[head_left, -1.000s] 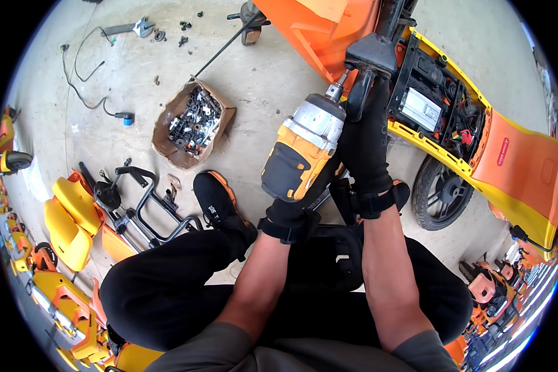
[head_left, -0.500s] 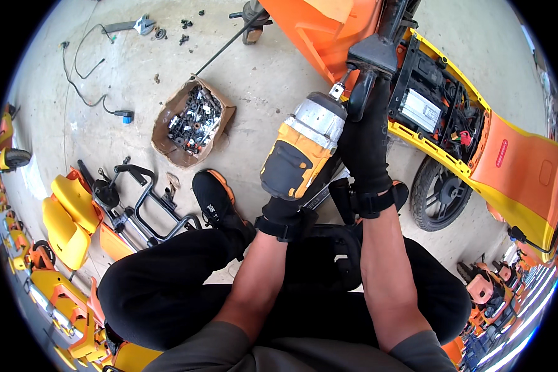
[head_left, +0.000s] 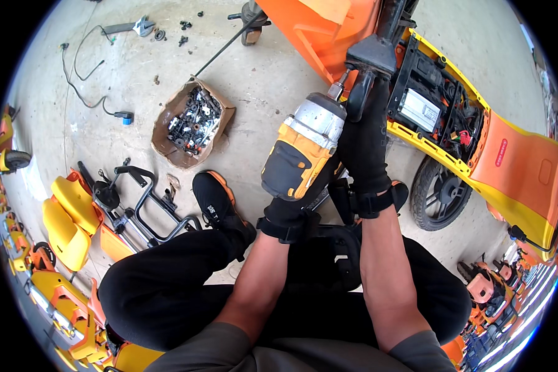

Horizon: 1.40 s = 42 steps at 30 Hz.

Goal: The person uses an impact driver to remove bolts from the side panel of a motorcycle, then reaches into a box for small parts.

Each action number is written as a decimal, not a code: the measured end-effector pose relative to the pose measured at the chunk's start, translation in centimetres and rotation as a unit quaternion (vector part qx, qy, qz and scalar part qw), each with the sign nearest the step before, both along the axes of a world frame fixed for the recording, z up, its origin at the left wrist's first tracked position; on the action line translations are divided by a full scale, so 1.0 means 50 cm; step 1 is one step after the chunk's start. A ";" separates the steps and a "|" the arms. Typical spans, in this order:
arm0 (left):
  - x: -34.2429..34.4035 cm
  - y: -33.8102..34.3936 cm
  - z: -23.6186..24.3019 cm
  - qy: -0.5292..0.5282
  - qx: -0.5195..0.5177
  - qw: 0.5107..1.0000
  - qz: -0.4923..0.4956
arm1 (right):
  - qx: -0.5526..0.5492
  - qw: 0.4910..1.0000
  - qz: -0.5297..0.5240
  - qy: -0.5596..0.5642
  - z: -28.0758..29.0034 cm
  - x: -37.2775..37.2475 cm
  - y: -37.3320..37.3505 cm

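My left hand (head_left: 289,212), black-gloved with a dark wrist strap, is closed round the handle of a yellow and black impact wrench (head_left: 301,149). The tool mostly covers its fingers. From the wrench's silver nose a metal bit (head_left: 337,88) reaches to the black metal frame part (head_left: 372,56) of an upturned or tipped orange and yellow scooter (head_left: 508,155). My right hand (head_left: 364,146), gloved likewise, is against the black frame part just right of the nose. Its fingers curl behind that part and are partly hidden.
A paper bag of bolts and small parts (head_left: 195,121) stands left of the wrench. An adjustable wrench (head_left: 130,26) and a cable (head_left: 74,77) lie farther off. Yellow panels (head_left: 71,217) and a black tubular frame (head_left: 152,201) rest by my left knee. A wheel (head_left: 440,195) is at right.
The impact wrench has shifted very slightly, and its bit looks turned. Both hands stay in nearly the same place.
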<state>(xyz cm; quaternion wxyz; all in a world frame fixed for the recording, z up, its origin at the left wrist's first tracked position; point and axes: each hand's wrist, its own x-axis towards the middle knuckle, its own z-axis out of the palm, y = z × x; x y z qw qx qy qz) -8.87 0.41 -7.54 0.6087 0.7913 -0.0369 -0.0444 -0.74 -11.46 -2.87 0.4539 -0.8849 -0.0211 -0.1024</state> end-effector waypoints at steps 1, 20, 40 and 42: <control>-0.001 0.003 0.000 0.022 -0.007 1.000 -0.007 | -0.003 1.000 -0.001 0.003 0.000 0.000 -0.001; 0.007 0.009 0.004 -0.090 0.019 0.995 0.028 | 0.004 1.000 -0.005 0.021 -0.006 0.001 -0.002; 0.006 0.010 0.012 -0.037 -0.012 0.999 0.035 | -0.022 0.999 -0.027 0.014 -0.008 -0.003 0.000; 0.005 0.014 0.016 -0.008 -0.036 0.999 0.029 | 0.010 0.998 -0.015 0.056 -0.006 -0.002 -0.001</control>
